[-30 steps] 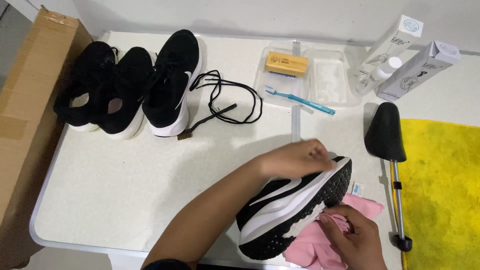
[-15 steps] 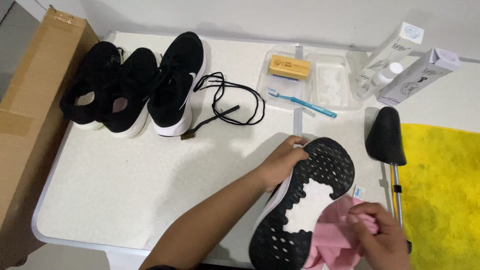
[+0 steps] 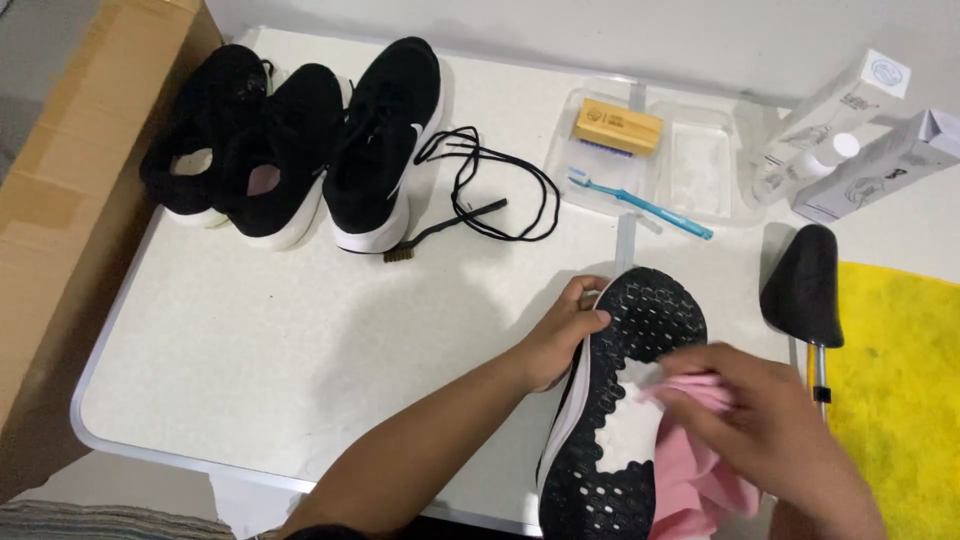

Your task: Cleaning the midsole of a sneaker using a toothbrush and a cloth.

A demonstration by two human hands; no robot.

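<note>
Head view of a white table [image 3: 250, 370]. The left hand [image 3: 560, 335] gripped the edge of a black running shoe [image 3: 620, 400], fingers curled over its white midsole, and held it on its side with the black-studded sole facing up at the near edge of the table. The right hand [image 3: 770, 430], blurred, pinched a bunched pink cloth [image 3: 700, 470] against the white central patch of the sole; how tightly its fingers closed could not be told. Just right of the shoe lay a black shoe tree [image 3: 802, 285] with a metal rod, its rear part beside a yellow towel [image 3: 900, 390]. At the far left stood three more black sneakers [image 3: 300, 150] in a row next to a cardboard box [image 3: 70, 200]. A loose black shoelace [image 3: 500, 185] lay near them. Farther back, a clear plastic tray [image 3: 690, 165] held a wooden brush [image 3: 618, 127] and a blue toothbrush [image 3: 645, 203]; two white cartons [image 3: 880, 150] and a small clear bottle [image 3: 815, 165] lay at the right.
</note>
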